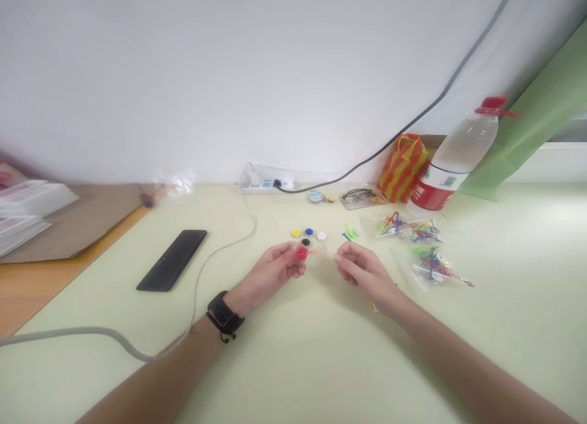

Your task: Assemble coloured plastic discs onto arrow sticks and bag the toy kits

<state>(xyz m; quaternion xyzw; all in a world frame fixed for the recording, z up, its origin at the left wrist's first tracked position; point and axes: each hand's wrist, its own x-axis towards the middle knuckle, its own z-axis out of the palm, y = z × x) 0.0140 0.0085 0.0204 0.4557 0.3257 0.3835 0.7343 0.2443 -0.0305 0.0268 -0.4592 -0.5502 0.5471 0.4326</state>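
Note:
My left hand (276, 269) is closed, thumb and fingers pinching a small red plastic piece (301, 253); its edges are blurred. A little to the right, my right hand (364, 270) is closed too, thumb against curled fingers; what it holds, if anything, is too small to make out. Just beyond the hands lie small round plastic pieces: a yellow one (296, 233), a blue one (309, 232), a white one (321, 236) and a black one (306, 243). Thin green plastic pieces (351, 231) lie past my right hand. A small yellow-and-white piece (372, 305) shows partly under my right wrist.
Clear bags of coloured plastic pieces (408, 227) lie to the right, before a large bottle (452, 161) and a striped bag (402, 168). A black flat slab (172, 260) and a grey cable (198, 283) are left. A power strip (263, 184) stands against the wall.

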